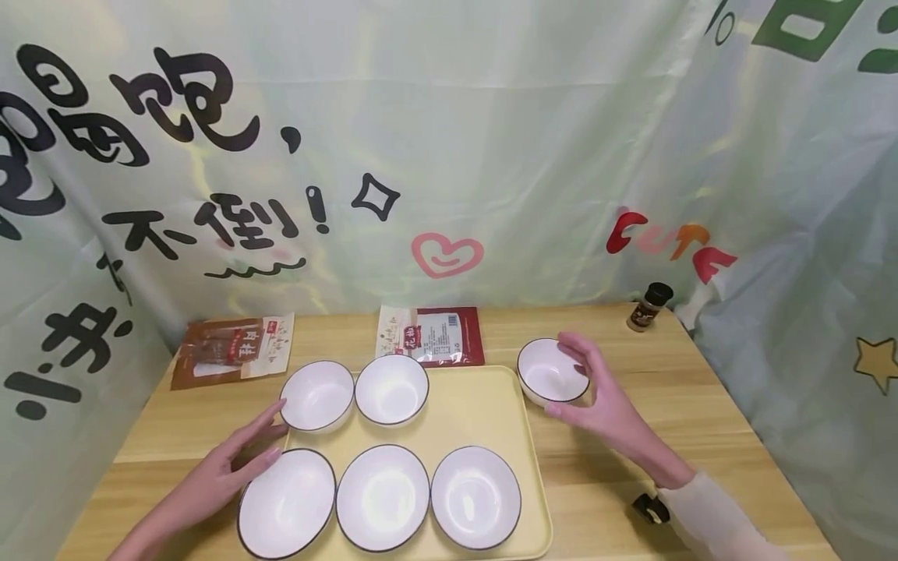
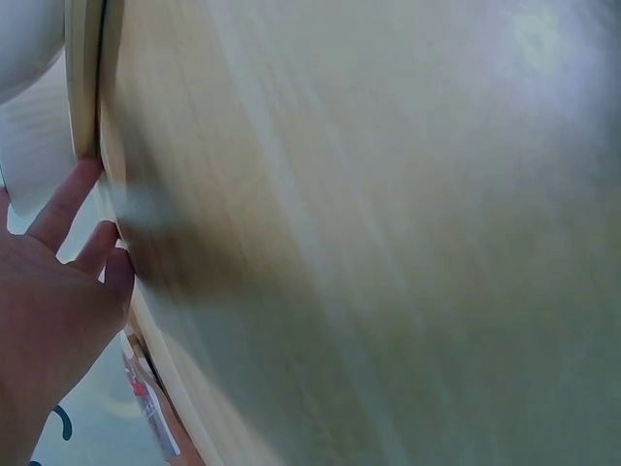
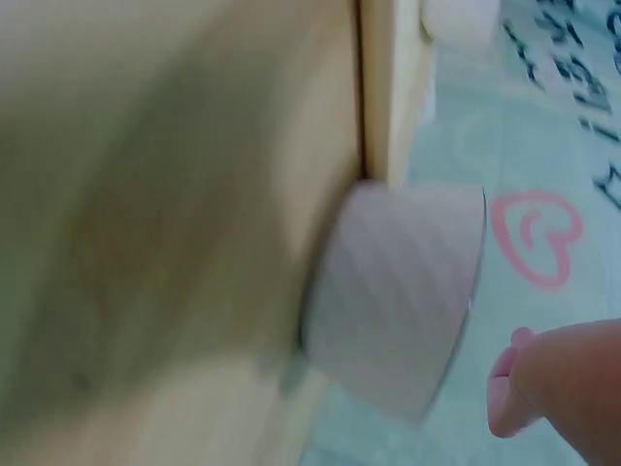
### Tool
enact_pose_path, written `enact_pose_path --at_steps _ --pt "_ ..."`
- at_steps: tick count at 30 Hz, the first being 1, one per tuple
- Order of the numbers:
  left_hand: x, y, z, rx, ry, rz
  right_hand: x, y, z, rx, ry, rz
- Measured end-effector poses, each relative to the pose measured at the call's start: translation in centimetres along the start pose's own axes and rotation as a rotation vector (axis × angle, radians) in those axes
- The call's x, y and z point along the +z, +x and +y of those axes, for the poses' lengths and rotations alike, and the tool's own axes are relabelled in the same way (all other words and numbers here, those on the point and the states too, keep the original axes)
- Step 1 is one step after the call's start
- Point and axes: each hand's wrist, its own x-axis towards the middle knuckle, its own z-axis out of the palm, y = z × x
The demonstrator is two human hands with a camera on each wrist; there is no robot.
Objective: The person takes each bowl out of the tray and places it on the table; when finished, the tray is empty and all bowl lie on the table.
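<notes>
"Where is the bowl?"

"The single white bowl [image 1: 553,370] stands upright on the table [image 1: 701,405], just off the right edge of the tray [image 1: 484,413], near its back corner. It is round, so it has no long axis."

"Which hand is nearer?"

"The right hand [image 1: 609,401] — the bowl lies to the left of its palm, between fingers and thumb. They spread in a wide curve, fingers by the far right rim, thumb by the near one. The right wrist view shows a gap above the rim, so it seems to have hold of nothing."

"And the left hand [image 1: 228,471]?"

"Well apart, at the tray's left edge, fingers spread, gripping nothing. A fingertip appears to meet the tray's edge; I cannot tell whether it touches a bowl."

"What about the surface and the room?"

"Pale wood, with the yellow tray holding five bowls [image 1: 382,499] — two behind, three in front. Yellow shows at its back right corner. A brown packet [image 1: 217,354] and a red packet [image 1: 449,335] lie behind; a jar [image 1: 647,308] stands far right. Printed cloth [image 1: 533,156] hangs beyond."
</notes>
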Motion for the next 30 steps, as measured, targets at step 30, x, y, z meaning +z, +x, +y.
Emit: enact_pose_path --at_steps 30 --pt "-0.2 0.0 0.6 0.018 0.003 0.012 7.4 -5.3 -2.7 0.131 0.208 -0.395"
